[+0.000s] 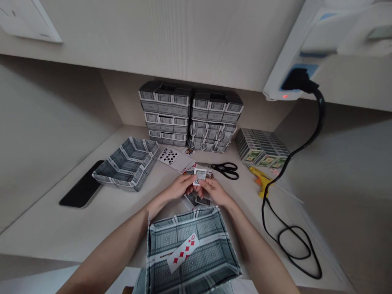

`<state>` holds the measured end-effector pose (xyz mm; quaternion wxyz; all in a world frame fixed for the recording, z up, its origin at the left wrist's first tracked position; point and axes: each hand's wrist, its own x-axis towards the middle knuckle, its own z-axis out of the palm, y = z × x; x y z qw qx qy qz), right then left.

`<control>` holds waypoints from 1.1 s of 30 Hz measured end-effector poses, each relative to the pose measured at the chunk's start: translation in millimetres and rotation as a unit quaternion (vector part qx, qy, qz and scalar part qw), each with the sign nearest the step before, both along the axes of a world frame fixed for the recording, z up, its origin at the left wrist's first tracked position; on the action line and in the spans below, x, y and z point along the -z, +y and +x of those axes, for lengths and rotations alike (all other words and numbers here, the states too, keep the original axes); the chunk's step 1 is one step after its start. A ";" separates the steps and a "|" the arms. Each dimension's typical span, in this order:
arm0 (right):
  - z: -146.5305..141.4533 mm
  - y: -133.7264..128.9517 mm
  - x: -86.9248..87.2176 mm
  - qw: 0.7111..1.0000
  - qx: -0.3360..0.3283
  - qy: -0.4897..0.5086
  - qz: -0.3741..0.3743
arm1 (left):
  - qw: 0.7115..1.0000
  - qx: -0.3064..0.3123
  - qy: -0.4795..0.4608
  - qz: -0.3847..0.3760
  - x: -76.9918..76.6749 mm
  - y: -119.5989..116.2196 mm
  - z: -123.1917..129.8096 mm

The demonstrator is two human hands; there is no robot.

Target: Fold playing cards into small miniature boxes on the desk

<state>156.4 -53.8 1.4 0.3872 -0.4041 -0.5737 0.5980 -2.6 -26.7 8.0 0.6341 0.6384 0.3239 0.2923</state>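
Observation:
Between my left hand [181, 186] and my right hand [214, 190] is a playing card [200, 175], patterned back towards me, pinched by the fingers of both. Whether it is folded or a single card I cannot tell. Under and just behind the hands lie loose playing cards [170, 158], some face up. Between my forearms sits an open box made of playing cards [225, 245]. Inside it rests a narrow card strip [183, 252] with red diamonds and a nine.
A card tray [143, 163] stands at left, beside a black phone [81, 188]. Stacked card boxes [167, 108] line the back. Black scissors [226, 168], a yellow glue gun [261, 181] and card packs [260, 147] lie right. A black cord [320, 110] hangs from a power strip [294, 61].

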 end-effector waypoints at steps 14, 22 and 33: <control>-4.4 0.5 1.6 0.997 0.069 0.027 0.000 | 0.994 -0.038 0.053 0.082 -2.5 1.1 -5.8; -4.0 0.7 3.6 0.995 0.076 0.032 -0.064 | 0.990 -0.031 0.057 0.126 -0.2 1.1 -6.2; -2.6 0.5 1.6 0.995 0.052 0.040 -0.077 | 0.990 -0.031 0.067 0.122 0.8 1.5 -4.6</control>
